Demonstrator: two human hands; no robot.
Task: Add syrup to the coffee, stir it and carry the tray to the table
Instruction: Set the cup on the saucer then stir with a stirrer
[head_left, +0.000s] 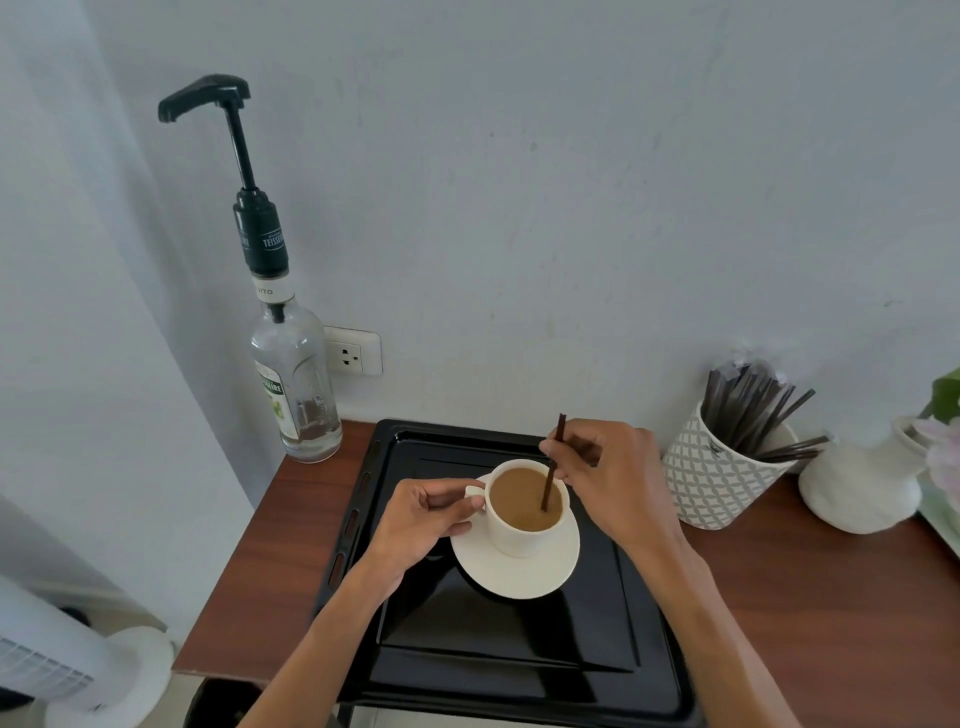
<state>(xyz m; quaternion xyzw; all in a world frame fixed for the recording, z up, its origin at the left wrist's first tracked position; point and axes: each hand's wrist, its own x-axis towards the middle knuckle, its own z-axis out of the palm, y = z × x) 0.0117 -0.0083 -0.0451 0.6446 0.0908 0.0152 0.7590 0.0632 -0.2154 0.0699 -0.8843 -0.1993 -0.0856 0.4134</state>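
A white cup (514, 538) of milky coffee stands on a white saucer (550, 571) on the black tray (519, 670). My left hand (421, 519) pinches the cup's handle on its left side. My right hand (618, 478) holds a dark brown stir stick (550, 478) upright, its lower end dipped in the coffee. The clear syrup bottle (296, 384) with a tall black pump stands at the back left corner of the wooden counter (831, 597), apart from both hands.
A patterned white pot (711, 483) full of dark stir sticks stands right of the tray. Beside it is a white vase (857, 488) with pink flowers. A wall socket (353, 351) sits behind the bottle. A white fan base (104, 675) is on the floor at left.
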